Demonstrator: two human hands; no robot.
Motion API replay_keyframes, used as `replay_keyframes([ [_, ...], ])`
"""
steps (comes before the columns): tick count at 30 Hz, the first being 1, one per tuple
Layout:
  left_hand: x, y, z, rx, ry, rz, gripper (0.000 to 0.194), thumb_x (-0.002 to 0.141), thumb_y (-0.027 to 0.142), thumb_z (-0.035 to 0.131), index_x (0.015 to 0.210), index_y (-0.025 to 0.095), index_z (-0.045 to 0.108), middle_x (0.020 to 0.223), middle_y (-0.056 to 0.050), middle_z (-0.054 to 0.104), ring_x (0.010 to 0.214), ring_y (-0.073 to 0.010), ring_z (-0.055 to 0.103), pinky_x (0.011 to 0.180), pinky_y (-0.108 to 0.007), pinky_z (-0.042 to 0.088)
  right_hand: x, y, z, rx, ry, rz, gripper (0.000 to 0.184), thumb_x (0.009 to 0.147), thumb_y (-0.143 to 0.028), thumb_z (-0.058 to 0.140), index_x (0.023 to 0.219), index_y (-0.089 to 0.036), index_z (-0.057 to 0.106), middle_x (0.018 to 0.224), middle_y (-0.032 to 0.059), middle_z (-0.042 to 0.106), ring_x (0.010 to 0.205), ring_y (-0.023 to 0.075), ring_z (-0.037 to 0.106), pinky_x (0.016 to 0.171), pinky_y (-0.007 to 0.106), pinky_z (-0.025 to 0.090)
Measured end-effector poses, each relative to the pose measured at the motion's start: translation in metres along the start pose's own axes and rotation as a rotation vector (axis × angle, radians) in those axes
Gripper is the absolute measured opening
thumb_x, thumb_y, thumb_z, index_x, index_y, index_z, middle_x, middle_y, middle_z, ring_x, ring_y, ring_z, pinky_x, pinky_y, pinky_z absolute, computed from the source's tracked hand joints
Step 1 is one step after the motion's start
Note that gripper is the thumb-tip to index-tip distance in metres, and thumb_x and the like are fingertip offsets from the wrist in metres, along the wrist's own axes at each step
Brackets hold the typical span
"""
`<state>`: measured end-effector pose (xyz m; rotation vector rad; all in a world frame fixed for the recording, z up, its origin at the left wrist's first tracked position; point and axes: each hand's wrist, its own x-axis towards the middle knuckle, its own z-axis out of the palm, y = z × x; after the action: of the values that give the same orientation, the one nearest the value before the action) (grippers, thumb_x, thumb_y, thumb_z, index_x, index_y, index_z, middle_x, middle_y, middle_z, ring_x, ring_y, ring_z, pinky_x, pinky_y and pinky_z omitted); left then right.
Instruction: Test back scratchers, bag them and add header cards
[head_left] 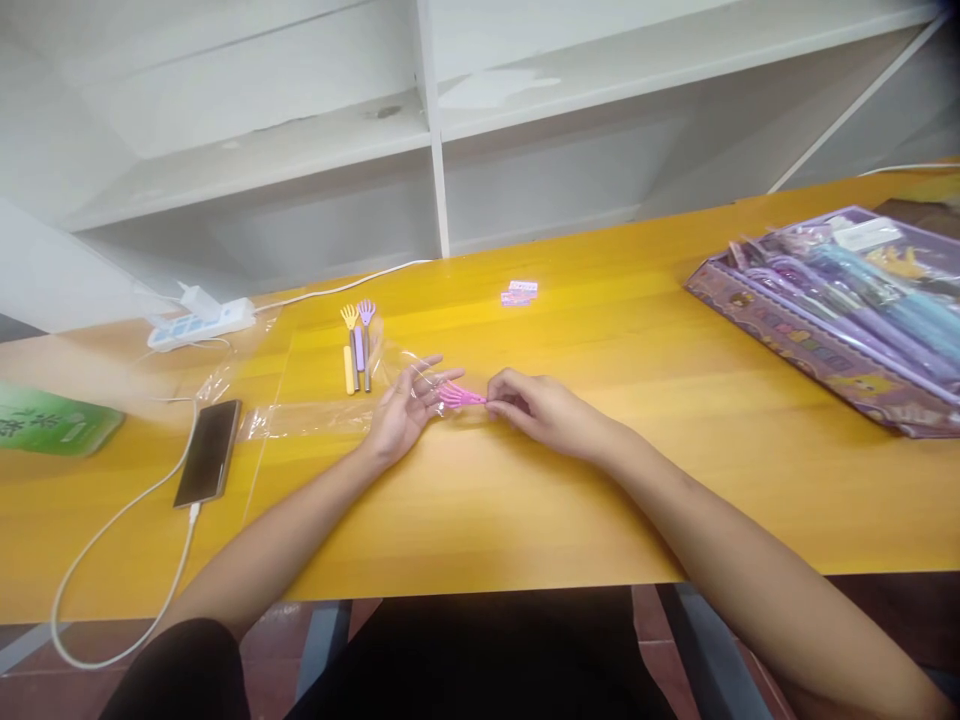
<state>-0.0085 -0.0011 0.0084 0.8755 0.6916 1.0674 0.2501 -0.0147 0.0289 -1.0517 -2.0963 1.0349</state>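
A pink hand-shaped back scratcher (462,397) lies between my two hands above the table, its claw toward the left. My right hand (532,405) pinches its narrow neck with thumb and forefinger. On the other side, my left hand (405,412) is turned palm up, some fingers stretched out, with clear plastic wrapping (381,372) caught about its thumb and fingers. The film reaches round the claw; how far is hard to tell. Just beyond my left hand lie a yellow back scratcher (349,350) and a purple back scratcher (364,340), side by side.
Small printed cards (519,293) lie farther back. At right sits a purple display box (817,340) with wrapped items. Leftward are a phone (208,453) on a white cable, a power strip (202,322), a green package (56,420) and flat clear film (300,420). White shelving (437,150) stands behind.
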Motion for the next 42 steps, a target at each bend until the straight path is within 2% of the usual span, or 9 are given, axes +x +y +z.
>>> replay_keyframes([
  [5,0.002,0.002,0.001,-0.022,0.013,-0.001,0.056,0.098,0.059,0.067,0.138,0.020,0.061,0.135,-0.018,0.074,0.115,-0.0286,0.076,0.105,-0.046,0.056,0.000,-0.001,-0.002,-0.057,-0.005,0.009,0.013,0.105,-0.038,0.058,0.103,-0.025,0.058,0.092,0.0047,0.078,0.077,0.0210,0.070,0.073,0.032,0.049],
  [11,0.000,0.002,0.000,-0.016,-0.012,-0.015,0.060,0.097,0.063,0.066,0.139,0.021,0.064,0.138,-0.017,0.073,0.111,-0.0258,0.076,0.105,-0.044,0.055,0.000,0.001,-0.003,0.006,-0.023,0.033,0.017,0.107,-0.042,0.054,0.103,-0.026,0.055,0.088,0.0029,0.077,0.073,0.0195,0.069,0.071,0.032,0.049],
  [17,-0.001,0.000,0.001,0.011,-0.102,-0.063,0.068,0.095,0.068,0.066,0.143,0.020,0.065,0.142,-0.018,0.071,0.128,-0.0340,0.071,0.116,-0.052,0.047,0.001,0.002,0.003,0.045,0.001,0.033,0.018,0.107,-0.044,0.054,0.103,-0.026,0.053,0.087,0.0027,0.076,0.070,0.0189,0.067,0.069,0.031,0.050],
  [22,-0.002,-0.005,-0.001,0.047,-0.152,-0.064,0.067,0.095,0.068,0.065,0.141,0.019,0.068,0.139,-0.017,0.073,0.130,-0.0363,0.069,0.118,-0.055,0.047,0.001,0.004,0.006,0.079,0.019,0.010,0.019,0.107,-0.044,0.053,0.105,-0.026,0.054,0.089,0.0024,0.076,0.070,0.0176,0.066,0.069,0.031,0.050],
  [29,-0.002,-0.007,-0.001,0.081,-0.123,-0.075,0.057,0.089,0.066,0.074,0.112,0.014,0.080,0.122,-0.017,0.079,0.131,-0.0397,0.068,0.116,-0.058,0.050,0.000,0.003,0.005,0.061,0.048,0.001,0.020,0.106,-0.046,0.055,0.105,-0.026,0.056,0.091,0.0036,0.078,0.074,0.0194,0.069,0.071,0.031,0.051],
  [33,-0.002,-0.009,-0.003,0.103,-0.104,-0.066,0.051,0.090,0.065,0.074,0.103,0.016,0.081,0.117,-0.015,0.081,0.132,-0.0398,0.067,0.115,-0.059,0.052,0.000,0.003,0.003,-0.016,0.107,-0.018,0.018,0.105,-0.044,0.056,0.106,-0.026,0.059,0.096,0.0057,0.079,0.081,0.0222,0.072,0.074,0.032,0.052],
  [36,-0.003,-0.010,-0.003,0.133,-0.118,-0.049,0.052,0.092,0.065,0.071,0.109,0.017,0.081,0.120,-0.014,0.080,0.130,-0.0396,0.068,0.114,-0.058,0.053,0.000,0.003,0.002,-0.070,0.140,-0.022,0.017,0.105,-0.043,0.055,0.107,-0.026,0.060,0.097,0.0063,0.079,0.082,0.0229,0.073,0.075,0.033,0.052],
  [39,-0.005,-0.009,-0.001,0.223,-0.205,-0.050,0.057,0.095,0.067,0.065,0.118,0.017,0.080,0.124,-0.014,0.079,0.130,-0.0387,0.068,0.118,-0.057,0.050,-0.001,0.002,0.003,-0.079,0.146,-0.030,0.016,0.105,-0.042,0.056,0.106,-0.026,0.060,0.097,0.0066,0.079,0.081,0.0230,0.073,0.074,0.033,0.052],
  [42,-0.009,-0.007,0.000,0.317,-0.262,-0.049,0.057,0.098,0.068,0.059,0.119,0.019,0.081,0.121,-0.012,0.079,0.131,-0.0357,0.067,0.124,-0.053,0.044,0.000,0.000,0.005,-0.044,0.123,-0.023,0.016,0.103,-0.042,0.058,0.105,-0.026,0.059,0.095,0.0063,0.080,0.080,0.0229,0.073,0.073,0.033,0.052],
])
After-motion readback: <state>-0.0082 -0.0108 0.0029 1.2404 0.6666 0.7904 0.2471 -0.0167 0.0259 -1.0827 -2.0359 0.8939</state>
